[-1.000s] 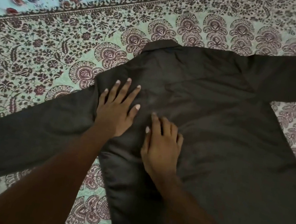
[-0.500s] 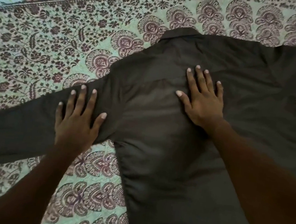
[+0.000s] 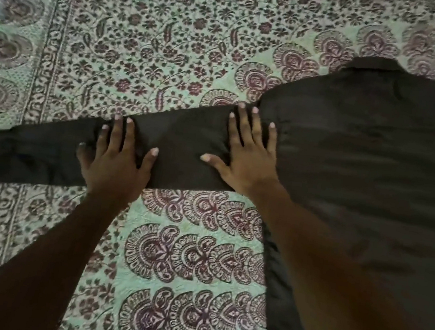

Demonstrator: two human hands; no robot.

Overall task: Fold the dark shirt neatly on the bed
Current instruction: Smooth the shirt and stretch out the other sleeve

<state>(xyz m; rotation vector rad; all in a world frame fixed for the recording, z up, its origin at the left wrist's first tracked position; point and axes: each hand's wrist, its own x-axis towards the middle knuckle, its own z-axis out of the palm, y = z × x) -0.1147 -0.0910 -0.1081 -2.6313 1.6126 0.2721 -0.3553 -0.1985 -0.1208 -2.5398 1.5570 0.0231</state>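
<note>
Lying flat on the patterned bedspread [image 3: 178, 245], dark shirt [image 3: 373, 191] has its sleeve [image 3: 46, 153] stretched out; left hand [image 3: 117, 162] and right hand [image 3: 250, 158] press it, palms down, fingers spread.

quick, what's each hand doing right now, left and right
Left hand: open, flat, palm down on the dark shirt's sleeve, holding nothing.
Right hand: open, flat, pressing where the sleeve meets the shirt body, holding nothing.
</note>
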